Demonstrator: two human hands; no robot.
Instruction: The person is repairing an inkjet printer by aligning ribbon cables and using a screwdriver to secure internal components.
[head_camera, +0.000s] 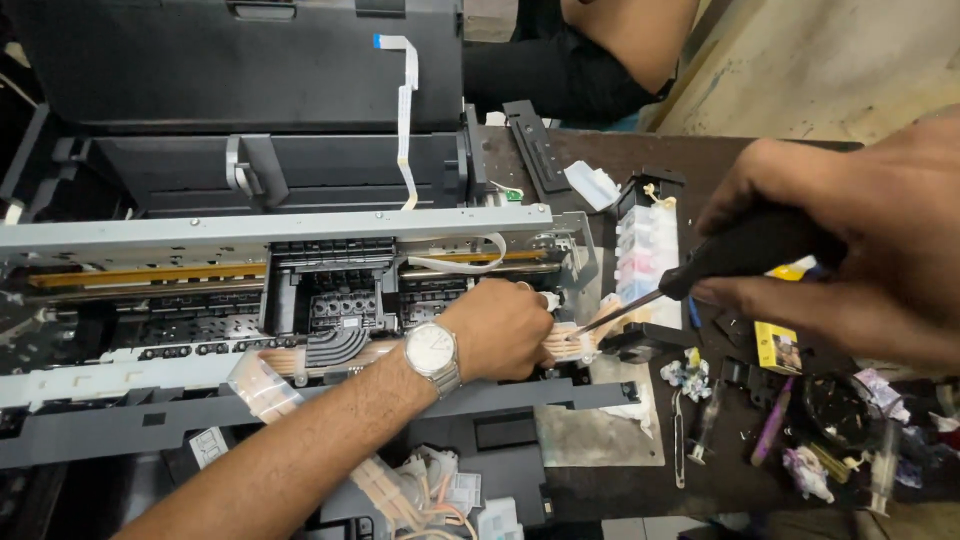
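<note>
An opened printer (280, 230) lies before me with its metal rail and black print carriage (335, 295) exposed. My left hand (505, 325), wearing a silver wristwatch (432, 352), is closed around a flat bundle of pale ink tubes (570, 343) at the printer's right end. My right hand (860, 250) grips the black handle of a screwdriver (740, 250). Its thin metal shaft points down-left, and the tip meets the tube bundle next to my left fingers.
A translucent ink tank block (645, 250) stands right of the printer. Small parts, a yellow box (778, 347), tweezers (678, 440), syringes and a purple tool (772, 425) litter the dark table at right. A white ribbon cable (405, 110) hangs over the raised lid. Another person sits behind.
</note>
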